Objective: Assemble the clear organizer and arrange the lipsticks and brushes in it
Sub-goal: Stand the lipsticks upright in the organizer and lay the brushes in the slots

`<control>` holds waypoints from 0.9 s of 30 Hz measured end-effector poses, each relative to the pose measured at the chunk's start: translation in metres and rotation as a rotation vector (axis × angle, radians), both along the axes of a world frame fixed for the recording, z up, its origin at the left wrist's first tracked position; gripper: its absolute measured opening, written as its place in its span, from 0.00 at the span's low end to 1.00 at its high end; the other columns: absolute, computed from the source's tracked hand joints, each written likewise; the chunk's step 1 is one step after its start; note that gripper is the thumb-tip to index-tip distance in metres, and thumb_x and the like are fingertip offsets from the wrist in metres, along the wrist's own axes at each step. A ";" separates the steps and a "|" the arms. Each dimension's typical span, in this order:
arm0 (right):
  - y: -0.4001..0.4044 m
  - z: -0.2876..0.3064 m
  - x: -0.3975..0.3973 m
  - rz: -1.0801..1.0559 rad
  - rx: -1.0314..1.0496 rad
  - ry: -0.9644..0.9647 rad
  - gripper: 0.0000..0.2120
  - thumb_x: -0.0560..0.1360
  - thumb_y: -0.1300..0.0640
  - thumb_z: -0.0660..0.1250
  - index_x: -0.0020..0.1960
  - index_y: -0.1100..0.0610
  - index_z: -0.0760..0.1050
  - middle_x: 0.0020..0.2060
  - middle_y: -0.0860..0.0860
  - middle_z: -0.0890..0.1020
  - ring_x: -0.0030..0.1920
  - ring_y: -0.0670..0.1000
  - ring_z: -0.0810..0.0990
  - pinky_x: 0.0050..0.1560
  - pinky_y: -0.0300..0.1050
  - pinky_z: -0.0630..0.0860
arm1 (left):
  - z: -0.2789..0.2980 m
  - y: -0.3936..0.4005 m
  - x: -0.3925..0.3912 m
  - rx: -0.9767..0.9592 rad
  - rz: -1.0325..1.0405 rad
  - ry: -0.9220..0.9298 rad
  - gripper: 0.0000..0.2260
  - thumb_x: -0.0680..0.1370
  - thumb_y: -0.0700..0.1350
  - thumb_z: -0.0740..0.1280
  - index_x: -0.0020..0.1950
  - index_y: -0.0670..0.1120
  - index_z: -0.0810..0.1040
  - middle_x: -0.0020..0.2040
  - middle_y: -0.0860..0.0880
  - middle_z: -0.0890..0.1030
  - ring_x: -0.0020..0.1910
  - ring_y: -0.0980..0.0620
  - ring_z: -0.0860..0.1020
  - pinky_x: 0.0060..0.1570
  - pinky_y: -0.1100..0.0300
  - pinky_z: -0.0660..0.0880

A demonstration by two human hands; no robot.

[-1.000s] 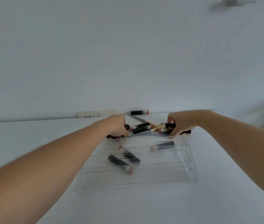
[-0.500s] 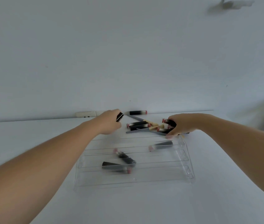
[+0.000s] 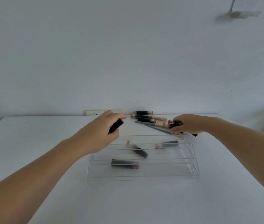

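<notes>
A clear stepped organizer (image 3: 191,159) lies on the white table. Three black lipsticks with pink ends lie in it: one low (image 3: 124,164), one slanted in the middle (image 3: 137,149), one at the upper right (image 3: 166,144). My left hand (image 3: 102,135) holds a black lipstick (image 3: 115,126) above the organizer's back left. My right hand (image 3: 187,124) grips another lipstick (image 3: 174,123) at the back right corner. Behind the organizer lies a pile of lipsticks and brushes (image 3: 147,118), among them a grey-handled brush (image 3: 158,129).
The white table (image 3: 31,143) meets a white wall at the back. A white socket strip (image 3: 95,112) sits at the wall behind my left hand. The table's right edge shows at the far right.
My left hand has lifted away from the pile with a black lipstick in it. The lipstick low in the organizer has rolled to lie level. My right hand stays at the pile's right end.
</notes>
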State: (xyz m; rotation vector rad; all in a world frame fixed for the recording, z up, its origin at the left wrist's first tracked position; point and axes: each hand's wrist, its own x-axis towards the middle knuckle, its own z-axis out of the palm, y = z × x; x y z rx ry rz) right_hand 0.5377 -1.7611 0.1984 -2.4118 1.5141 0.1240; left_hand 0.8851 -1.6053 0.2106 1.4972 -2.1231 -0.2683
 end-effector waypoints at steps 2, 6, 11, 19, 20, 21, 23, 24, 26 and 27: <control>0.007 0.018 0.004 0.019 -0.049 -0.019 0.13 0.78 0.41 0.65 0.44 0.51 0.73 0.39 0.48 0.80 0.34 0.48 0.75 0.32 0.41 0.71 | -0.003 0.011 -0.001 -0.027 -0.045 -0.016 0.19 0.82 0.44 0.64 0.72 0.60 0.72 0.57 0.63 0.72 0.56 0.60 0.75 0.56 0.56 0.75; 0.037 0.054 0.019 0.104 -0.160 -0.132 0.12 0.78 0.42 0.65 0.42 0.48 0.71 0.38 0.46 0.78 0.37 0.45 0.74 0.35 0.41 0.66 | -0.011 0.018 -0.003 -0.084 -0.105 -0.073 0.20 0.82 0.43 0.66 0.72 0.58 0.74 0.56 0.62 0.74 0.57 0.59 0.74 0.57 0.55 0.75; 0.087 0.047 0.046 0.221 -0.182 -0.204 0.11 0.77 0.41 0.67 0.41 0.44 0.69 0.38 0.42 0.75 0.39 0.38 0.73 0.36 0.35 0.64 | -0.017 0.013 -0.002 -0.073 -0.098 0.002 0.18 0.81 0.49 0.69 0.71 0.60 0.75 0.55 0.67 0.76 0.58 0.63 0.73 0.60 0.58 0.73; 0.110 0.020 0.058 0.266 -0.179 -0.325 0.09 0.76 0.42 0.69 0.44 0.45 0.73 0.42 0.43 0.74 0.48 0.41 0.73 0.45 0.44 0.70 | -0.024 0.015 -0.008 -0.181 -0.135 -0.071 0.16 0.79 0.51 0.73 0.67 0.55 0.81 0.52 0.61 0.82 0.53 0.59 0.74 0.53 0.61 0.74; 0.112 0.017 0.058 0.264 -0.212 -0.326 0.09 0.75 0.40 0.68 0.45 0.45 0.74 0.43 0.42 0.74 0.48 0.40 0.72 0.45 0.43 0.71 | -0.025 0.016 -0.008 -0.193 -0.137 -0.064 0.17 0.78 0.51 0.74 0.66 0.54 0.81 0.53 0.61 0.83 0.53 0.59 0.74 0.53 0.62 0.73; 0.113 0.013 0.057 0.266 -0.261 -0.314 0.11 0.75 0.38 0.67 0.46 0.45 0.74 0.43 0.41 0.74 0.48 0.40 0.71 0.43 0.41 0.70 | -0.027 0.016 -0.009 -0.201 -0.140 -0.061 0.17 0.77 0.52 0.74 0.66 0.54 0.82 0.54 0.60 0.83 0.54 0.58 0.74 0.54 0.63 0.72; 0.117 0.006 0.057 0.272 -0.398 -0.270 0.16 0.74 0.34 0.65 0.48 0.47 0.75 0.42 0.41 0.73 0.45 0.42 0.67 0.40 0.35 0.66 | -0.030 0.018 -0.010 -0.198 -0.145 -0.062 0.20 0.76 0.56 0.74 0.67 0.53 0.82 0.56 0.60 0.82 0.55 0.57 0.74 0.55 0.60 0.73; 0.119 0.003 0.057 0.272 -0.470 -0.249 0.18 0.73 0.33 0.64 0.49 0.47 0.76 0.42 0.40 0.73 0.43 0.41 0.65 0.39 0.33 0.63 | -0.031 0.019 -0.010 -0.191 -0.143 -0.065 0.22 0.75 0.59 0.72 0.67 0.53 0.81 0.56 0.60 0.82 0.56 0.57 0.74 0.56 0.60 0.73; 0.124 -0.003 0.060 0.257 -0.574 -0.211 0.21 0.73 0.30 0.62 0.50 0.48 0.75 0.42 0.41 0.73 0.42 0.43 0.67 0.41 0.36 0.62 | -0.032 0.022 -0.010 -0.182 -0.136 -0.075 0.27 0.74 0.66 0.66 0.68 0.54 0.80 0.57 0.62 0.80 0.57 0.59 0.73 0.57 0.60 0.72; 0.126 -0.005 0.061 0.244 -0.599 -0.194 0.23 0.74 0.30 0.61 0.52 0.48 0.75 0.44 0.42 0.75 0.42 0.44 0.70 0.43 0.38 0.64 | -0.033 0.022 -0.011 -0.183 -0.134 -0.076 0.28 0.74 0.68 0.64 0.69 0.55 0.80 0.57 0.64 0.79 0.58 0.60 0.72 0.56 0.61 0.72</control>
